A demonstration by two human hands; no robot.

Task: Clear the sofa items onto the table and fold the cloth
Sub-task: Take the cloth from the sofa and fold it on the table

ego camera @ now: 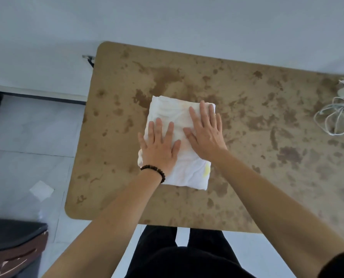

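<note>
On table [247, 121], folded white cloth [187, 175]

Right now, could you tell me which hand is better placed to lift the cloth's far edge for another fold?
Probably the right hand: its fingertips reach the far edge of the cloth; the left hand sits midway.

I see a tan table [247, 121] with rounded corners, blotched all over with brown stains. A folded white cloth [168, 110] lies flat near its centre. At two o'clock from the cloth, by the table's edge, lies a loosely coiled white cable [335, 117].
</note>
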